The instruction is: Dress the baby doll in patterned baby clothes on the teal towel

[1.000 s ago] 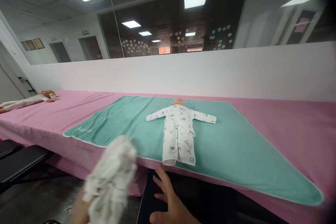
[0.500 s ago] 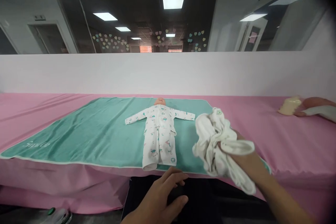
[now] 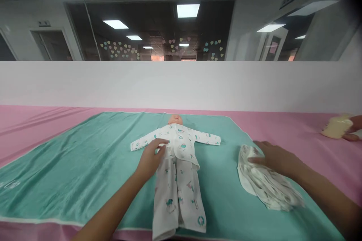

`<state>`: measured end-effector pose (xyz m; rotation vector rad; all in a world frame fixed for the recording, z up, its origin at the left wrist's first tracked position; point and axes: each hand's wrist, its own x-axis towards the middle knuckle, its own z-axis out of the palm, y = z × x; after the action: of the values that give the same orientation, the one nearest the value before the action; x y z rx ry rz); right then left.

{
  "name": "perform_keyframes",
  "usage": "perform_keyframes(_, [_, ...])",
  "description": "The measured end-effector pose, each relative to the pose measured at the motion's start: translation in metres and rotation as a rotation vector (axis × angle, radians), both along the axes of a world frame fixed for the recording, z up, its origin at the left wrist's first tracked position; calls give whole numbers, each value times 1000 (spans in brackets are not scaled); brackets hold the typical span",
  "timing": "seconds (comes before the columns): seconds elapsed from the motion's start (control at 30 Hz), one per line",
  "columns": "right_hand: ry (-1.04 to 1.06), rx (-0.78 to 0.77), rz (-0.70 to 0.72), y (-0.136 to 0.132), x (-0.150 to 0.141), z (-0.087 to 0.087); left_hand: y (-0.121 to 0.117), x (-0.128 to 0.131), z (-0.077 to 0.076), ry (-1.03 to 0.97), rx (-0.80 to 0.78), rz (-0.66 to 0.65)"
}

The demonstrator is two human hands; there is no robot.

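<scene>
A baby doll (image 3: 175, 119) lies on its back on a green blanket (image 3: 93, 165), head toward the wall, arms spread. It wears a white printed shirt (image 3: 181, 143) and matching trousers (image 3: 189, 196). My left hand (image 3: 151, 160) is at the shirt's left side, thumb and forefinger slightly apart; whether they touch the fabric I cannot tell. To the doll's right, a crumpled white cloth garment (image 3: 267, 184) rests on the blanket. Over its upper edge is my right hand (image 3: 278, 160), fingers and thumb apart.
A feeding bottle (image 3: 336, 126) lies at the far right beside part of another doll (image 3: 356, 122). Pink cloth (image 3: 288, 131) covers the table beneath the blanket. Behind it rises a white wall (image 3: 169, 86) with glass above.
My right hand has brought the bunched white garment down onto the blanket and loosened. My left hand has moved forward from the table edge to the doll's shirt. The view has come closer.
</scene>
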<state>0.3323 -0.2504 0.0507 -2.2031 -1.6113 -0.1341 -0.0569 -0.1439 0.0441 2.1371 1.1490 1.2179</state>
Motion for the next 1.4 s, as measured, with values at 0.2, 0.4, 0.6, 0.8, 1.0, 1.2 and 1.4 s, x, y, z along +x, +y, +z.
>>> perform_keyframes(0.2, [320,165,426,101,-144,0,125,55,-12,86,-48,78])
perform_keyframes(0.4, [95,18,298,235,-212,-24,160,65,-42,114,19,28])
perform_keyframes(0.6, [48,-27,278,263,-214,-23,165,45,-44,6,-35,-105])
perform_keyframes(0.8, [168,121,376,262,-206,-33,161,41,-46,-40,-61,-178])
perform_keyframes(1.0, [414,248,474,260,-195,-41,160,42,-45,-8,-20,-235])
perform_keyframes(1.2, [539,352,376,255,-193,-48,158,45,-41,15,51,-247])
perform_keyframes(1.4, [541,442,280,228,-191,-57,144,47,-41,71,142,-202])
